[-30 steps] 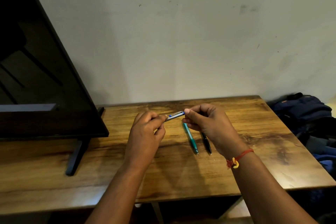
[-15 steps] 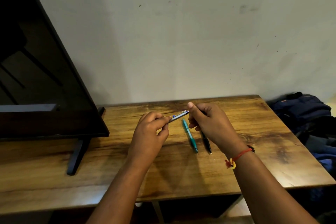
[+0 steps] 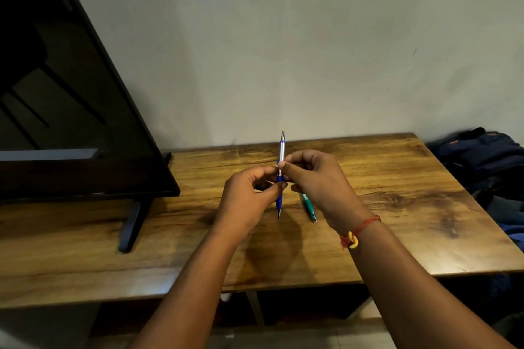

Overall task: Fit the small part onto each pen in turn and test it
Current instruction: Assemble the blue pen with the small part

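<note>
Left hand (image 3: 246, 198) hangs over the middle of the bench (image 3: 397, 178), right of the TV (image 3: 71, 122) that fills the left end. Its fingers are curled, and thumb and forefinger pinch the blue grip section of a pen (image 3: 281, 150). The pen stands nearly upright in the air, tip down toward the bench but clear of it, silver barrel and push-button end pointing up in front of the far edge. I judge the low pinch steadies the writing end, so the upper half stays free to work on. Right hand (image 3: 320, 181) meets it from the other side. Its fingers are also curled, and thumb and fingertip nip the silver barrel just above the left hand's hold, the two hands almost touching. That looks like a seating or twisting grip at the joint between barrel and grip. The small part itself cannot be picked out: it may be the blue band near the top or something hidden under the fingers. Holding the pen upright also leaves the button end bare for a click test, which I take to be the next call once the part is seated. A teal pen (image 3: 308, 207) lies flat on the bench below the right hand, its upper end covered by that hand and its tip toward the near edge, probably parked within reach for its turn. A red thread bracelet (image 3: 357, 231) circles the right wrist. A dark backpack (image 3: 482, 156) sits beyond the right edge.
</note>
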